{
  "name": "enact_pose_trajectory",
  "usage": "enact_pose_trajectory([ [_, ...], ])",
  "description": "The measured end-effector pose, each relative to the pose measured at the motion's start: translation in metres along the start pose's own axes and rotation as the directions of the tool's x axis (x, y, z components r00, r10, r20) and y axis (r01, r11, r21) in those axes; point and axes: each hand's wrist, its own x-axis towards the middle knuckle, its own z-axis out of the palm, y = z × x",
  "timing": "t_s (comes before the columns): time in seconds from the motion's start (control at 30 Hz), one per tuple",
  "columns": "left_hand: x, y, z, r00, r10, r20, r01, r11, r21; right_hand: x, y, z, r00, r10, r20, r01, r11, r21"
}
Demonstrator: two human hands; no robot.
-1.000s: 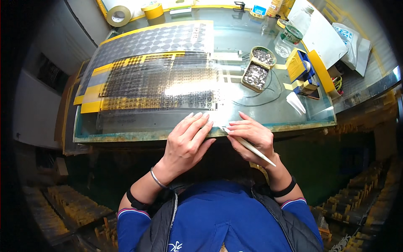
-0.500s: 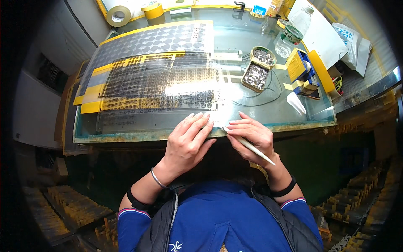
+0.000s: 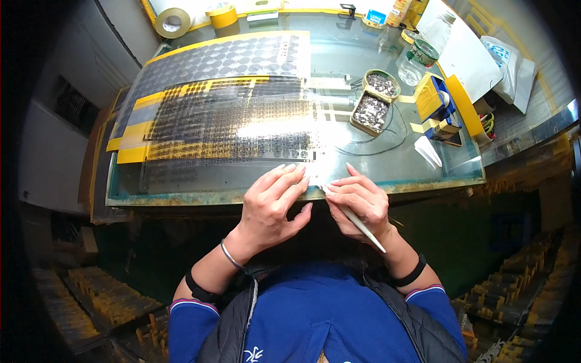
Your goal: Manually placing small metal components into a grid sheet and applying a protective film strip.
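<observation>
My right hand (image 3: 361, 202) grips a slender white pen-shaped tool (image 3: 367, 232) with a tapered handle. Its tip is too small to make out and points at the near edge of the glass-topped table (image 3: 417, 174). My left hand (image 3: 269, 202) lies with fingers stretched out and thumb apart, its fingertips on the near right part of a clear film sheet (image 3: 224, 172) printed with rows of small dark patterns. A narrow gap separates the two hands. Bright light glares from the glass and film around them.
Behind lies another film (image 3: 242, 53) with large grey circles. Farther right stand an open tin (image 3: 370, 112) of dark and white bits, a blue tape dispenser (image 3: 440, 109) and a clear jar (image 3: 413, 71). A dark cord (image 3: 387, 151) curls on the glass. Tape rolls (image 3: 172, 23) sit at the back.
My right hand has shifted slightly left, and the tool's rear end has swung left and down. My left thumb stands a little farther from its fingers.
</observation>
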Motion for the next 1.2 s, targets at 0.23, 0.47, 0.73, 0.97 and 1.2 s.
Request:
enact_pose_trajectory([
  [0.23,0.005,0.002,-0.001,1.0,0.003,0.011,-0.003,1.0,-0.007,-0.004,-0.005,0.007,0.999,-0.001,-0.045,-0.001,0.999,-0.05],
  [0.47,0.008,-0.001,-0.001,1.0,0.026,-0.017,-0.026,1.0,-0.007,0.003,-0.009,0.008,0.975,0.182,-0.126,-0.179,0.983,0.032],
  [0.73,0.033,-0.021,-0.006,0.994,-0.052,0.101,0.064,0.991,-0.119,0.022,0.0,0.01,0.962,0.267,-0.055,-0.266,0.964,0.014],
  [0.97,0.049,-0.024,-0.008,0.94,-0.038,0.338,0.118,0.969,-0.219,0.02,0.004,0.009,0.966,0.254,-0.041,-0.253,0.967,0.014],
  [1.2,0.052,-0.024,-0.003,0.922,0.168,0.348,-0.15,0.986,-0.079,0.019,0.003,0.005,0.97,0.244,0.018,-0.245,0.969,0.019],
])
